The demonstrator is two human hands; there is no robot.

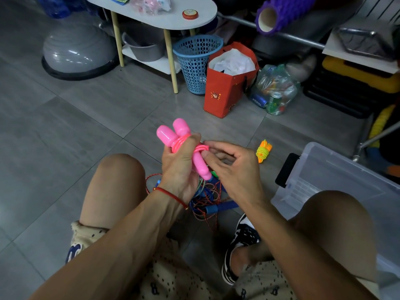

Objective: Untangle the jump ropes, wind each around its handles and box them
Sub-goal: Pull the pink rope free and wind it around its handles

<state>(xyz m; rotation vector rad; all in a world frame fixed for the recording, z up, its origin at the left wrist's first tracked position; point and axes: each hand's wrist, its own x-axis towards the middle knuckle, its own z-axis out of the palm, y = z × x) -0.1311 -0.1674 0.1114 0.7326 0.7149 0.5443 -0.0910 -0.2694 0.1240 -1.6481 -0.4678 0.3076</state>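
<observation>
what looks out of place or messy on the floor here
The tangle of ropes between the knees is still knotted, blue handle caught in it. The wound orange and yellow rope lies on the tiles, not in the clear box. The left hand grips the pink rope.

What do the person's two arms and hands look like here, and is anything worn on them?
Both forearms are bare, with no sleeves in view. The left hand has a thin red string bracelet around its wrist. The right hand shows no bracelet, and no ring, glove or watch is visible on either hand.
</observation>
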